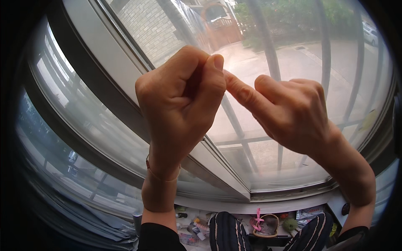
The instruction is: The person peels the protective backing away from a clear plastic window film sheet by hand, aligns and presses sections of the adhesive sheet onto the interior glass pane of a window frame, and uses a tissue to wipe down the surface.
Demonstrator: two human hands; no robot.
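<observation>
Both hands are raised in front of a window, their fingertips meeting near the middle of the view. My left hand (pixel 182 90) is closed, thumb pressed against the bent index finger; anything in this pinch is hidden or too small to make out. From the right, my right hand (pixel 289 108) reaches across with one finger stretched to the left thumb. Its other visible fingers are curled, and the stretched fingertip is partly hidden behind the left thumb. Whether that hand holds something thin cannot be seen. A thin bracelet (pixel 163 179) circles the left wrist.
The window's pale frame (pixel 222 165) slants behind my hands, with metal bars (pixel 268 46) beyond the glass. Below are my striped trouser legs (pixel 228 232), a small basket (pixel 266 235) with a pink ribbon (pixel 258 219), a round green object (pixel 289 224) and small bottles (pixel 199 230). Dark fabric (pixel 79 217) hangs left.
</observation>
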